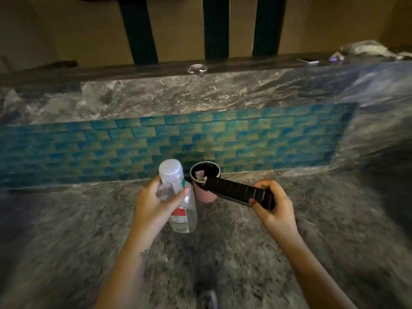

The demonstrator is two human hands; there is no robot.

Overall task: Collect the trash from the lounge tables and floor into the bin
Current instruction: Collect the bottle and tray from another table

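Left hand (153,204), fingers curled round a clear plastic bottle (180,210). Right hand (275,208), fingers clamped on a flat black pack (238,192), its far end inside a pink cup (204,195) holding scraps. No bin in view, so nothing held is binned yet.

No legible text on bottle label (179,216)
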